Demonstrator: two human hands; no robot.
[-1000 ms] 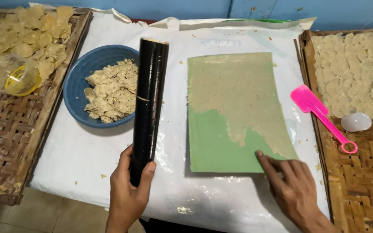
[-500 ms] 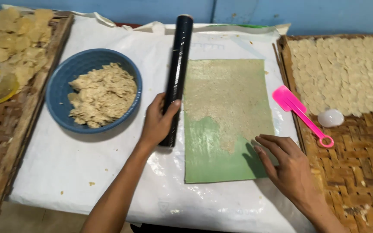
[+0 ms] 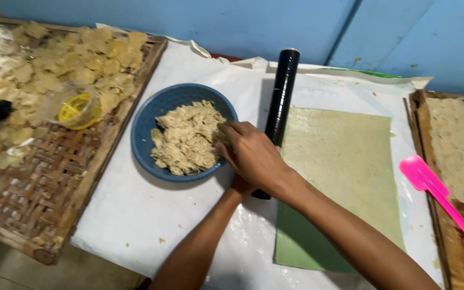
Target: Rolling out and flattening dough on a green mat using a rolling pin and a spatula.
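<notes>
The right hand (image 3: 251,156) has crossed from the one green sheet (image 3: 339,177) to the one blue bowl (image 3: 151,126) — fingers curled into dough scraps (image 3: 186,139); left hand (image 3: 241,187) mostly hidden beneath, grip unclear — beside one black roller (image 3: 279,102).

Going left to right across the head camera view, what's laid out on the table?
Woven tray of chips with a yellow-lidded cup → blue bowl of dough scraps → right hand at the bowl's edge → black roller → green mat → pink spatula → woven tray of flat rounds.

head camera looks steeply down, close over the table (image 3: 135,215).
</notes>
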